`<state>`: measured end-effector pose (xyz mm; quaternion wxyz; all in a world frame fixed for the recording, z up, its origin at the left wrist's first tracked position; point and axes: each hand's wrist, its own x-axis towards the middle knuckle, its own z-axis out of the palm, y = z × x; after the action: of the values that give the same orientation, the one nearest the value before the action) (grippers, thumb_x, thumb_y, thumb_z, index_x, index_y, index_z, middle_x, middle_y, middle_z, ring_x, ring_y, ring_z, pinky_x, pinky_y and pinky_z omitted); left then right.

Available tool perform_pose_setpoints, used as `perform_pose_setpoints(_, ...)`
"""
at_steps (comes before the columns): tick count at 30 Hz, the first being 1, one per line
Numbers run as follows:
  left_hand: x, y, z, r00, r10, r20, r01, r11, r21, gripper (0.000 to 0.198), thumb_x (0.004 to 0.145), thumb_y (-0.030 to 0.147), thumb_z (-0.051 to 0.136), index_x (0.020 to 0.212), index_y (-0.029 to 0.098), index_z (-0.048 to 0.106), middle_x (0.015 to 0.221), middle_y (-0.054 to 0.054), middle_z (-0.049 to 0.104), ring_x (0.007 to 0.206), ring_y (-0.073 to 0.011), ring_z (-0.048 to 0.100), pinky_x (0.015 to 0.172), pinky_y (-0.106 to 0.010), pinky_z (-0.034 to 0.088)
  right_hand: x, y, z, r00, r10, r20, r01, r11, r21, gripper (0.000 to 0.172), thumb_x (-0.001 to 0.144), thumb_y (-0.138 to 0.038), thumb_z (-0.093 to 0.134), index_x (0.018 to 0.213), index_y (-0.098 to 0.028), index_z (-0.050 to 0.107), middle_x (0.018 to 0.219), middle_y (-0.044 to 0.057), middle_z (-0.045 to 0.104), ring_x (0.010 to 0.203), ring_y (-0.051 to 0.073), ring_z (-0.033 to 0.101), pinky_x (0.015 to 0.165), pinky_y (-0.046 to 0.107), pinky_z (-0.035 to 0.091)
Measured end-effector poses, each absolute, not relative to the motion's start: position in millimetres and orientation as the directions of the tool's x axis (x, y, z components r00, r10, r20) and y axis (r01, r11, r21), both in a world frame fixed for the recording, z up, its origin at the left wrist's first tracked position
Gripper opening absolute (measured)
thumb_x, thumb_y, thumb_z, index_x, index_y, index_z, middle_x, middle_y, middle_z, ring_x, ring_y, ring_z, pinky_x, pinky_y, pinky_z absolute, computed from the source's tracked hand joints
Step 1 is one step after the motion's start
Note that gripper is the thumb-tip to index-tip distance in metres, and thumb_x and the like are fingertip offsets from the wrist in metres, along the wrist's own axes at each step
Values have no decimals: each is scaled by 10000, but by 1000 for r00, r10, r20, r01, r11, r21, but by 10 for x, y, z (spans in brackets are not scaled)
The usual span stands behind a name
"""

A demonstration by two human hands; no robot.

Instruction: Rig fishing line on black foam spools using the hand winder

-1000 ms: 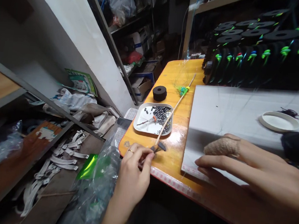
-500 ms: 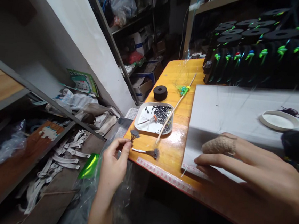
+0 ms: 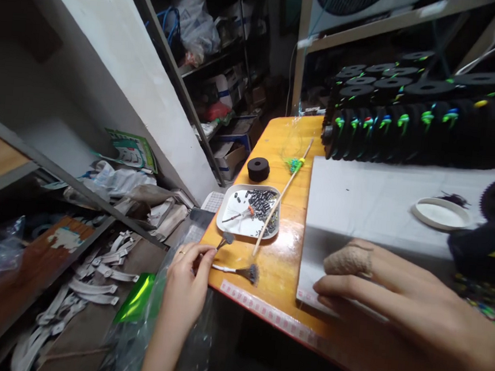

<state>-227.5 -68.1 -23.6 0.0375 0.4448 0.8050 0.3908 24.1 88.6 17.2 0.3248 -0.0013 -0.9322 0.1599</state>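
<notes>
My left hand (image 3: 189, 278) is at the table's left front corner, thumb and forefinger pinched on the stem of a small bundle with a flared dark grey head (image 3: 226, 239). Just beyond its fingertips, a similar bundle with a white-wrapped stem (image 3: 247, 272) lies on the table. My right hand (image 3: 394, 291) hovers over or rests on the front left of a white board (image 3: 331, 216). Its fingers are curled in, with a tan wrap on one of them. Whatever its fingertips hold, if anything, is too small or hidden to make out.
A white tray (image 3: 227, 221) holds small black pieces; a thin wooden stick (image 3: 288, 189) leans over its rim. Behind it sits a black foam ring (image 3: 258, 168). Black spools (image 3: 391, 129) with green ties line the board's back. A shallow white lid (image 3: 439, 214) lies on the board.
The view has shifted, so the table and spools appear lower and further left. My left hand still pinches the bundle, whose head now leans more to the right. My right hand stays over the board.
</notes>
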Motion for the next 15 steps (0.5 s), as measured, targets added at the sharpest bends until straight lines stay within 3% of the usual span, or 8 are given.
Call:
perform_pose_setpoints(4,-2317,-637,-287,-515,778,361,799,283,530,158,914,282,534,852,196,651,852,-53,630,868,-240,538,786,-369,416,270,917,170,-816,77,572,-118,948,-295,133,880,-145,570,1001,-181,614,905,63,585,831,171,561,654,273,470)
perform_pose_setpoints(9,-2225,-685,-272,-403,779,481,899,238,368,135,908,209,537,1000,220,635,1016,-80,557,989,-248,512,854,-394,439,277,941,101,-804,64,592,-119,957,-265,138,856,-190,621,994,-183,613,902,62,583,819,174,558,648,280,478)
perform_pose_setpoints(12,-2102,-722,-211,-314,877,363,914,175,365,201,883,179,569,1056,258,632,1067,-75,531,1058,-249,482,894,-396,445,274,944,70,-804,60,591,-130,953,-273,148,849,-163,620,997,-174,622,909,74,584,818,174,565,649,277,482)
perform_pose_setpoints(15,-2008,-737,-197,-306,919,249,886,179,429,148,884,154,555,948,245,654,1023,-70,558,1048,-246,497,887,-388,454,270,922,47,-799,86,595,-87,963,-256,132,880,-159,563,983,-197,638,915,74,593,824,174,581,647,269,492)
